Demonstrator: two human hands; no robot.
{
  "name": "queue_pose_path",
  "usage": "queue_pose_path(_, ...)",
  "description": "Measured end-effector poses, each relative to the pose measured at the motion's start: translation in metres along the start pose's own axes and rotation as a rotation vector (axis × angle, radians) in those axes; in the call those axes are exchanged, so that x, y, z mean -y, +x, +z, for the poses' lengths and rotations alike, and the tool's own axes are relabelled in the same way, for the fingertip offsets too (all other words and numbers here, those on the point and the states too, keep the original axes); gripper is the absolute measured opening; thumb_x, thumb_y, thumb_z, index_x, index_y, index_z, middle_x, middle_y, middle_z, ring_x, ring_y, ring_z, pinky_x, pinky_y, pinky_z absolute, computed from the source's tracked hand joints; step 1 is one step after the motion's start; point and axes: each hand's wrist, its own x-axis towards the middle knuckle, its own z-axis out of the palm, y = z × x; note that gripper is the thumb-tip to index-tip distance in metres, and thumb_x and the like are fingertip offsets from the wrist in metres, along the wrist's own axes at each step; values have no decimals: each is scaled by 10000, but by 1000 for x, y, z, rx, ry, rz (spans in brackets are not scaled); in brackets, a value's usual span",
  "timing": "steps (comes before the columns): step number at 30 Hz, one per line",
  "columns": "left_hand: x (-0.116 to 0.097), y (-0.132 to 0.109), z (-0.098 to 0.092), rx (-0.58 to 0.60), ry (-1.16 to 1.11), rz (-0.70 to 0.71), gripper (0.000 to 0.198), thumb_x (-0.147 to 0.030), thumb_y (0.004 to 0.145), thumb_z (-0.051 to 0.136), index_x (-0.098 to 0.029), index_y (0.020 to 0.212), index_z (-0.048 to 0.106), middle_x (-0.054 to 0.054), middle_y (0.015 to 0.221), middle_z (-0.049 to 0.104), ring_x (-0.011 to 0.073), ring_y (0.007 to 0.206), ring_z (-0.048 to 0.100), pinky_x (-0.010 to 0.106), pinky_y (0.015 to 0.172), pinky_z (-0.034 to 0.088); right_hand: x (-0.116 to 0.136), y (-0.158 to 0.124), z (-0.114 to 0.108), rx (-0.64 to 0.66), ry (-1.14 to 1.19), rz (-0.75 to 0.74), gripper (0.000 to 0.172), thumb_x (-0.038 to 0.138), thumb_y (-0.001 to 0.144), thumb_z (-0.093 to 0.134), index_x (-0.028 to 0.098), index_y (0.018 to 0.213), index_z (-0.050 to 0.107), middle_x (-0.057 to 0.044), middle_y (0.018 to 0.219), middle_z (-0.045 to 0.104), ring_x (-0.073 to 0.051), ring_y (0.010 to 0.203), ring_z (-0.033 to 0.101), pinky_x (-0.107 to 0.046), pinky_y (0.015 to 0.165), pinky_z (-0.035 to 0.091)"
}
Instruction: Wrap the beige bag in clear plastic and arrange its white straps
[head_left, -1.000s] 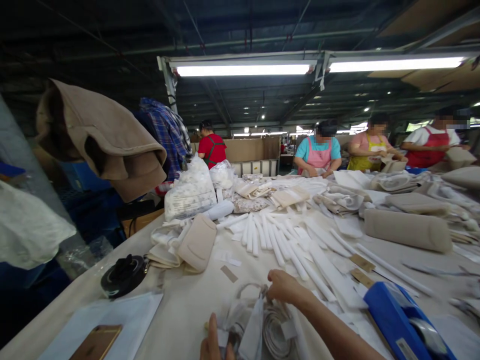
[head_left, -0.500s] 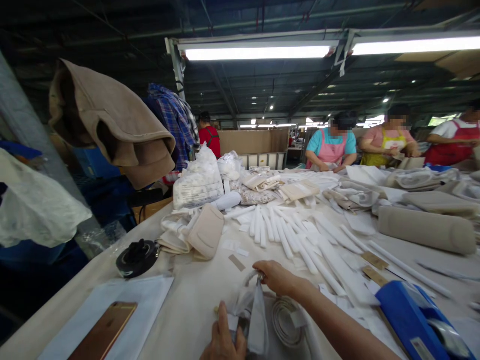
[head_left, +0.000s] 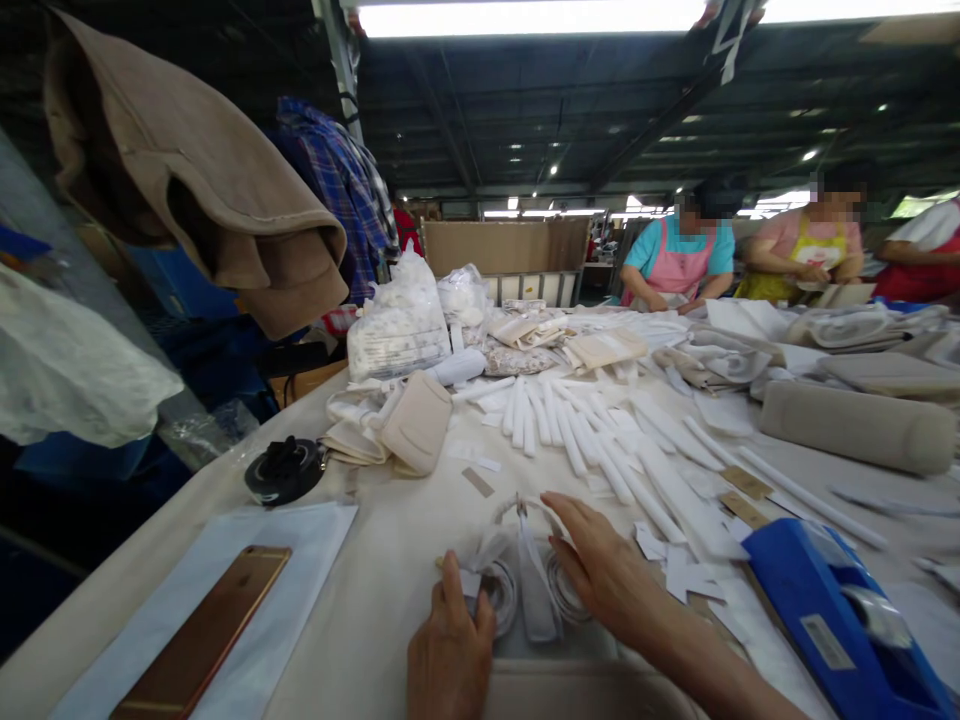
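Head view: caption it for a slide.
Left hand and right hand at two pale coils, between a phone and a blue tape dispenser.

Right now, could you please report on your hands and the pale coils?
Left hand at left coil, grip unclear. Right hand open at right coil. Blue tape dispenser farther right, apart from both coils.

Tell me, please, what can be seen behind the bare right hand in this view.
An off-white, coiled, flat strap shows partly behind the bare right hand. The hand covers the coil's right side; whatever else lies beneath it cannot be seen.
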Motion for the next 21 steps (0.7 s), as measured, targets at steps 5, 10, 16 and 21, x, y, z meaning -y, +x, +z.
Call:
queue_pose_path(5, 4, 1, 2, -77, -7, 40, 484, -240, 922, 298, -76, 1377, 278, 217, 1256, 540, 250, 945, 649, 321, 740, 498, -14, -84, 37, -369, -233, -55, 448, 259, 902, 441, 188, 1341, 390, -149, 1335, 507, -257, 1203, 524, -392, 933, 512)
queue_pose_path(10, 2, 1, 1, -57, 81, 41, 467, -255, 923, 293, -87, 1359, 285, 213, 1282, 522, 268, 962, 640, 332, 738, 495, -18, -99, 60, -456, -66, 247, 403, 374, 930, 381, 159, 1270, 393, -151, 1109, 622, -238, 995, 641, -356, 788, 570)
queue_pose_path(16, -1, 1, 1, -21, 61, -44, 456, -316, 944, 285, -91, 1338, 243, 188, 1283, 534, 277, 948, 650, 352, 732, 487, -16, -97, 63, -366, 47, 392, 485, 511, 939, 260, 150, 1207, 440, -115, 900, 661, -216, 775, 678, -328, 649, 574)
queue_pose_path(21, -4, 2, 1, -8, 88, -96, 438, -332, 945, 308, -118, 1323, 252, 166, 1219, 585, 284, 912, 663, 356, 711, 481, -18, -97, 71, -343, -60, 358, 518, 497, 953, 207, 117, 1235, 417, -159, 979, 662, -226, 777, 689, -324, 603, 574)
